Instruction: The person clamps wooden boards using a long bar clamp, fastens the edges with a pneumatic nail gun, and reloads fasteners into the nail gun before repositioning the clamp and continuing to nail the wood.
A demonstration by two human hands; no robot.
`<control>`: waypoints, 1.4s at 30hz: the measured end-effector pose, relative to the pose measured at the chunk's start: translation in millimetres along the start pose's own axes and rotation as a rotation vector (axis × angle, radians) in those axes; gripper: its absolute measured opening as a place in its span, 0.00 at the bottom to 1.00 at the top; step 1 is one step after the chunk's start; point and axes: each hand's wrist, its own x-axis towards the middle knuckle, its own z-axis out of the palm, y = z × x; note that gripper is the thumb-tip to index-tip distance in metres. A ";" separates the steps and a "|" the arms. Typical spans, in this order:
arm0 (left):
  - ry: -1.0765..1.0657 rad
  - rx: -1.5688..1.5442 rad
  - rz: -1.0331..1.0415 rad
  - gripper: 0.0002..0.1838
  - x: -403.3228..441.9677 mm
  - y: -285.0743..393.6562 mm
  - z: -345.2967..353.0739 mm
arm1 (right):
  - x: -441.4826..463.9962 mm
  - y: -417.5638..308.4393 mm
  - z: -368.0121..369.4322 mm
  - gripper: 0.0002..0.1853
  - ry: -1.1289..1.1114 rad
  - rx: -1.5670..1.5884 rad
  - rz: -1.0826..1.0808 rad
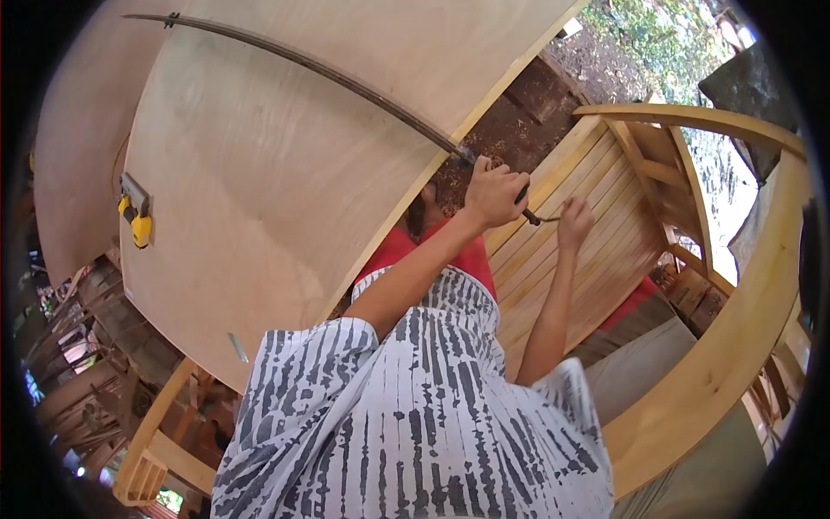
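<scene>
A long dark metal bar clamp [346,80] lies across a large pale plywood sheet [251,156], its near end reaching past the sheet's edge. My left hand [496,192] is wrapped round that near end, where a black part shows beside the fingers. To its right, my right hand [576,223] is closed at the tip of a thin bent crank [548,220] sticking out from the clamp's end. The far end of the bar, at the upper left, carries a small dark jaw [171,19].
A yellow and grey tool [136,216] rests near the sheet's left edge, with a small metal strip [238,347] lower down. At right stands a slatted wooden bench [596,186] with a curved wooden rail [735,346]. Wood scraps [99,320] lie at lower left.
</scene>
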 end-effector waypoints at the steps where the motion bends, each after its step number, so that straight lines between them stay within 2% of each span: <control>1: -0.011 0.000 0.001 0.07 1.4 1.0 -0.9 | 25.4 -9.1 2.0 0.21 -0.119 0.132 0.142; 3: -0.018 -0.001 0.000 0.07 6.8 0.1 -0.1 | 47.6 41.0 33.4 0.22 -0.283 0.404 0.347; 4: -0.002 -0.005 0.004 0.06 6.1 1.2 1.1 | 50.5 47.5 36.1 0.22 -0.285 0.397 0.349; 6: 0.023 -0.008 0.011 0.06 5.4 -0.1 -2.2 | 54.8 43.9 40.7 0.20 -0.566 0.473 0.519; 10: -0.003 -0.013 0.023 0.07 -2.2 3.4 -7.1 | 51.4 26.0 37.8 0.25 -0.492 0.324 0.412; 12: -0.031 -0.007 -0.012 0.08 4.4 0.9 -5.3 | 36.2 30.3 38.8 0.24 -0.269 0.233 0.380; 13: -0.013 -0.034 0.006 0.08 4.7 2.4 -4.4 | 37.9 39.4 41.6 0.24 -0.292 0.220 0.374; 15: 0.018 -0.049 -0.014 0.08 6.3 -3.9 -4.4 | 50.3 52.9 51.1 0.23 -0.367 0.457 0.495; 17: 0.065 -0.074 0.034 0.07 -2.1 1.5 -3.1 | 43.6 65.3 37.8 0.25 -0.491 0.318 0.423; 18: -0.209 -0.092 -0.028 0.11 -2.6 6.3 -15.9 | 49.4 62.8 41.0 0.26 -0.560 0.223 0.333; 19: -0.175 -0.059 -0.050 0.11 -1.8 -3.3 -16.9 | 64.7 59.0 54.5 0.26 -0.586 0.239 0.289; 21: 0.030 -0.188 0.091 0.23 -23.0 -6.1 -6.3 | 60.4 67.6 41.5 0.26 -0.597 0.083 0.354; 22: -0.045 -0.225 0.092 0.36 -38.2 -11.9 -19.2 | 57.6 54.0 35.0 0.26 -0.557 0.132 0.435; 23: -0.014 -0.206 0.034 0.36 -56.7 -25.1 -39.2 | 54.1 39.5 30.4 0.27 -0.524 0.176 0.517; 25: -0.060 -0.089 -0.155 0.40 -120.0 -46.3 -86.5 | 54.7 65.6 30.5 0.29 -0.543 0.112 0.406; 27: -0.078 0.189 -0.390 0.41 -201.8 -81.5 -92.7 | 65.3 54.3 15.0 0.29 -0.612 0.098 0.540; 28: -0.082 0.294 -0.523 0.40 -248.1 -92.4 -110.3 | 66.3 51.4 17.9 0.29 -0.651 0.091 0.517; 29: -0.096 0.401 -0.662 0.39 -298.6 -94.4 -128.7 | 63.3 48.4 21.0 0.28 -0.713 0.271 0.626; 30: -0.030 0.415 -0.918 0.38 -347.3 -87.7 -134.5 | 62.7 46.6 17.5 0.27 -0.774 0.437 0.746; 31: 0.034 0.434 -1.179 0.37 -397.7 -73.9 -135.7 | 62.7 53.7 14.9 0.27 -0.835 0.414 0.745; 33: 0.385 0.530 -1.626 0.36 -473.1 -62.6 -120.7 | 84.2 77.1 31.8 0.23 -0.711 0.495 0.834; 35: 0.639 0.685 -1.883 0.38 -516.6 -35.8 -114.7 | 99.1 90.2 44.5 0.21 -0.770 0.426 0.809; 36: 0.658 0.687 -1.901 0.38 -529.9 -30.7 -100.7 | 104.7 90.2 45.4 0.20 -0.781 0.361 0.803; 38: 1.372 0.651 -2.112 0.40 -544.0 -20.2 -66.4 | 114.4 72.2 39.6 0.18 -0.793 0.343 0.833; 39: 1.394 0.651 -2.127 0.40 -540.5 -19.1 -58.8 | 114.3 62.7 39.1 0.16 -0.794 0.341 0.885; 40: 1.819 -0.067 -2.023 0.41 -523.9 -23.3 -43.0 | 123.3 62.9 33.3 0.14 -0.738 0.399 0.913; 41: 2.135 -0.802 -1.711 0.41 -510.4 -27.3 -35.0 | 127.9 59.5 32.7 0.14 -0.757 0.394 0.895; 42: 2.164 -0.905 -1.633 0.39 -492.9 -31.7 -32.6 | 137.8 69.2 33.8 0.14 -0.778 0.564 0.968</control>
